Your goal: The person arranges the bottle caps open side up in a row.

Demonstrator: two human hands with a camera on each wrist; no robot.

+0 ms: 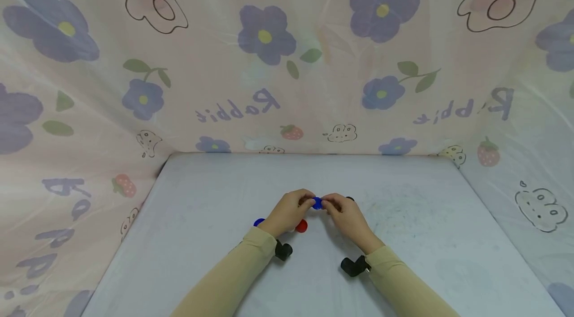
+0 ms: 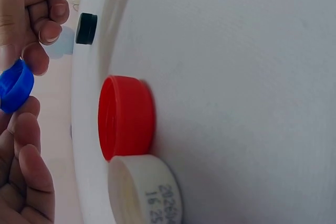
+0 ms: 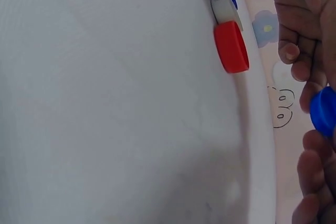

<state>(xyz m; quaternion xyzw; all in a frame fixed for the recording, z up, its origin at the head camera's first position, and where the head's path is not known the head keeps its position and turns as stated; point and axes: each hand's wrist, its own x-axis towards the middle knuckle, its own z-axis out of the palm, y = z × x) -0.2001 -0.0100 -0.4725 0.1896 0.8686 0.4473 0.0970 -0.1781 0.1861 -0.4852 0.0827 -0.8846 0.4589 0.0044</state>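
A blue bottle cap (image 1: 317,203) is held up over the table between the fingertips of both hands. My left hand (image 1: 284,215) pinches its left side, and my right hand (image 1: 349,218) pinches the right side. The left wrist view shows the hollow inside of this cap, with fingertips at opposite edges of its rim. Below the left hand stand a red cap (image 2: 128,118) and a white cap (image 2: 149,192) with printed digits, side by side. A second blue cap (image 1: 258,222) shows left of the left wrist, partly hidden by it.
A dark green or black cap (image 2: 86,28) sits on the white table (image 1: 215,182), partly behind the right hand in the head view. Black wrist devices (image 1: 354,266) stick out from the sleeves. A patterned curtain (image 1: 314,78) surrounds the table's back and sides.
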